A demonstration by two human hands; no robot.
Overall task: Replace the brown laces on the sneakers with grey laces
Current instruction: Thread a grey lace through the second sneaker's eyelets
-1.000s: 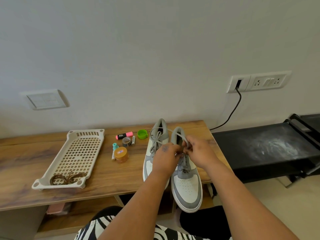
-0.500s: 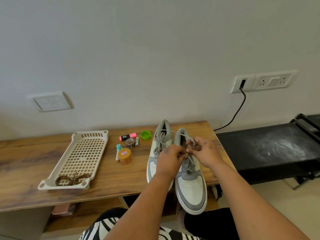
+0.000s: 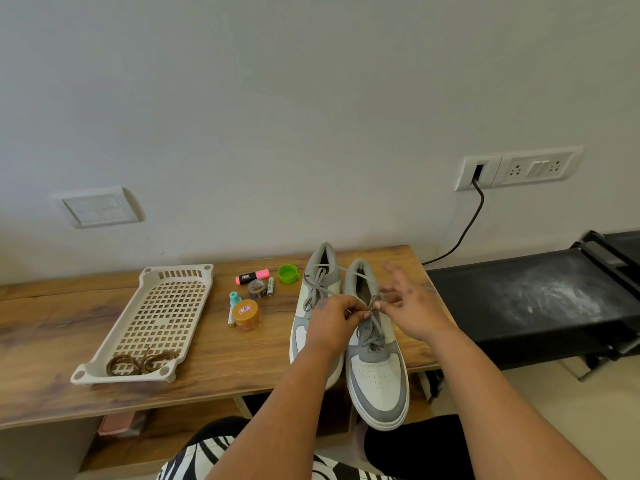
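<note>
Two grey-and-white sneakers stand side by side on the wooden table [image 3: 214, 368], toes toward me. The left sneaker [image 3: 311, 299] carries grey laces. The right sneaker [image 3: 379, 379] also has a grey lace [image 3: 369, 336] threaded through its eyelets. My left hand [image 3: 332, 323] pinches that lace near the top eyelets. My right hand [image 3: 408, 306] pinches the lace from the other side with thumb and forefinger, its other fingers spread out. The brown laces [image 3: 140, 362] lie coiled in the near end of the beige slotted tray [image 3: 173, 271].
Between tray and shoes lie a pink highlighter [image 3: 252, 276], a green cap [image 3: 287, 274], a tape roll [image 3: 256, 289], a battery [image 3: 270, 285], a teal-capped pen [image 3: 232, 306] and an orange-lidded jar [image 3: 246, 315]. A black treadmill [image 3: 526, 299] stands right of the table, its cable [image 3: 464, 230] plugged in.
Both hands have stayed at the right sneaker's top eyelets, working the grey lace. My right hand's outer fingers have opened out and spread. The camera has shifted slightly.
</note>
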